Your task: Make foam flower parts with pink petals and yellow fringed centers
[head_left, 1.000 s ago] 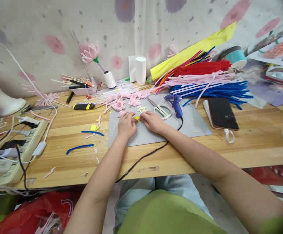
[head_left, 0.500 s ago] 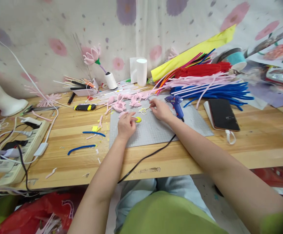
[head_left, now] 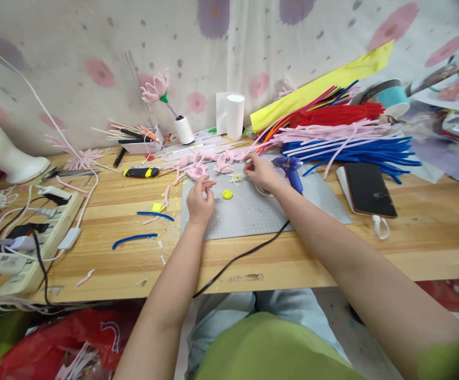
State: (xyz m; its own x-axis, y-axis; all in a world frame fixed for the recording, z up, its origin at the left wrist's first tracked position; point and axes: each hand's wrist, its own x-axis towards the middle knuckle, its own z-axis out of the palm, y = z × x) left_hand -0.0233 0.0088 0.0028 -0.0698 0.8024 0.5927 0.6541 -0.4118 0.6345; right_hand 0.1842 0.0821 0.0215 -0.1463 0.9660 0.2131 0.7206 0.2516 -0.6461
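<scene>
My left hand (head_left: 201, 201) is over the left part of the grey cutting mat (head_left: 237, 216), fingers loosely bent and apart, with nothing seen in them. Just right of it, a small round yellow piece (head_left: 227, 195) lies on the mat. My right hand (head_left: 260, 172) is above the mat's upper middle, fingers curved and slightly apart, holding nothing that I can see. Left of its fingertips lies a little bunch of pale yellow strands (head_left: 236, 178). Several pink pipe-cleaner petals (head_left: 196, 170) line the mat's far edge. A blue glue gun (head_left: 290, 170) rests right of my right hand.
Pink and blue pipe cleaners (head_left: 356, 150) are piled at the back right. A phone (head_left: 366, 189) lies right of the mat. Further left are a yellow-black cutter (head_left: 140, 172), blue pipe-cleaner pieces (head_left: 134, 240) and a power strip (head_left: 41, 243). A black cable (head_left: 237, 261) crosses the front edge.
My left hand has come off the yellow piece and drawn slightly away from it. My right hand stays near the strands, and a pale rounded edge now shows beneath it.
</scene>
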